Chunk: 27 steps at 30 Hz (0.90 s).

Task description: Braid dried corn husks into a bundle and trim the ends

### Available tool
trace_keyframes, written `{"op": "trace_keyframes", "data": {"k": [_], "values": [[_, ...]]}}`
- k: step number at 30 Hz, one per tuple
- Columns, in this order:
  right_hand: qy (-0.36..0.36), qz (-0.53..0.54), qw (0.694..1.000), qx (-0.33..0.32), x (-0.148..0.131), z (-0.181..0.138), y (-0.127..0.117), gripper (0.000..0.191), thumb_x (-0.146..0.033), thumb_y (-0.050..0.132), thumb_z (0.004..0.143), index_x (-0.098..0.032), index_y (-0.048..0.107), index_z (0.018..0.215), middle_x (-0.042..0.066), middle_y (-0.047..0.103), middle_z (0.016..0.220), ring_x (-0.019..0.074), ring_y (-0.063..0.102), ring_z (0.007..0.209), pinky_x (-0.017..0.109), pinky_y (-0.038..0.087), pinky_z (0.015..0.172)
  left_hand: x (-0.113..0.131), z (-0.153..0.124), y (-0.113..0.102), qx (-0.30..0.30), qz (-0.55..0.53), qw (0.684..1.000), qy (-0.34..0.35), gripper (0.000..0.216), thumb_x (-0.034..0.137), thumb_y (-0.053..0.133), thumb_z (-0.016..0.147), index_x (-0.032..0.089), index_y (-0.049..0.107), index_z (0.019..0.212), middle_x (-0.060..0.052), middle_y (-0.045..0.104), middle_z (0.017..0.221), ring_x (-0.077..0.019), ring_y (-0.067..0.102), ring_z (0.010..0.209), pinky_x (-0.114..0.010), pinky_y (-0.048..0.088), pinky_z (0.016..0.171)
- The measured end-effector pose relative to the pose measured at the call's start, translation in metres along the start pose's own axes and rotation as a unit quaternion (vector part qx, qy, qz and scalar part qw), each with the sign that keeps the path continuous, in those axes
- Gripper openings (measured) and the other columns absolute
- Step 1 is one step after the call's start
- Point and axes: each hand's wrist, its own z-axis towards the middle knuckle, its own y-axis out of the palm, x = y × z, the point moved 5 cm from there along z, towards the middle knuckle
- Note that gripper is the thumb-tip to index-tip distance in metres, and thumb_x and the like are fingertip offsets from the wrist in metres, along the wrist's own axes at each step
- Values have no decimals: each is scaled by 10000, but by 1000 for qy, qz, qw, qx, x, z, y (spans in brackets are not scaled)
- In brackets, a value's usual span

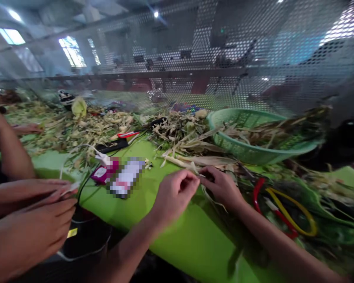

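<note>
Your left hand and right hand meet fingertip to fingertip, both pinched shut on a thin dried leaf strip lying on the green table. A large pile of husks beyond your hands looks unsorted, while the green basket to the right is only partly filled, so much seems left.

We find no text we can read. The pink packet on the green table carries a white label too blurred to make out, and the item just right of it is pixelated.
</note>
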Motion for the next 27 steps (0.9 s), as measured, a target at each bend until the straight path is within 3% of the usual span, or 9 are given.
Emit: {"op": "trace_keyframes", "data": {"k": [6,9,12,16,21,24,27], "values": [[-2,-25,1000,5,6,0,3,233,-419,547,839,-208,618,906,24,667,715,159,563,580,255,407,554,-23,-90,-57,110,276,955,19,101,194,508,863,190,606,889,-61,645,901,-199,583,908,-358,460,838],[0,-25,1000,4,7,1,4,251,-440,549,833,-211,619,911,33,672,730,173,576,596,268,419,556,-40,-123,-71,95,346,933,27,266,218,528,856,221,578,1117,-85,612,1158,-232,543,1121,-416,419,990],[11,-26,1000,5,7,1,3,250,-451,552,822,-223,617,902,35,674,726,193,583,589,291,425,549,-55,-139,-78,81,407,910,12,424,241,504,873,235,472,1295,-98,504,1356,-251,447,1272,-481,330,1089],[18,-35,999,5,5,1,1,229,-442,564,806,-232,617,880,49,684,729,227,605,594,321,433,549,-59,-144,-77,68,439,896,7,464,248,493,880,242,433,1340,-97,477,1395,-257,417,1305,-520,291,1110],[10,-42,999,9,4,2,1,241,-462,555,804,-236,614,864,38,672,687,223,599,564,319,434,527,-40,-135,-57,45,379,924,15,442,266,512,867,247,484,1307,-102,518,1347,-255,461,1263,-475,389,1058],[5,-42,999,12,5,2,2,228,-453,553,809,-239,612,862,23,671,678,206,597,558,305,436,524,-22,-120,-41,40,337,939,59,379,287,516,862,234,540,1236,-102,567,1281,-257,508,1214,-510,377,1063],[-2,-33,999,9,5,2,2,232,-446,548,817,-229,613,867,18,670,678,192,598,567,285,440,533,-8,-99,-20,-3,289,950,118,406,272,537,844,231,525,1248,-103,585,1258,-246,522,1205,-499,370,1072]]}}
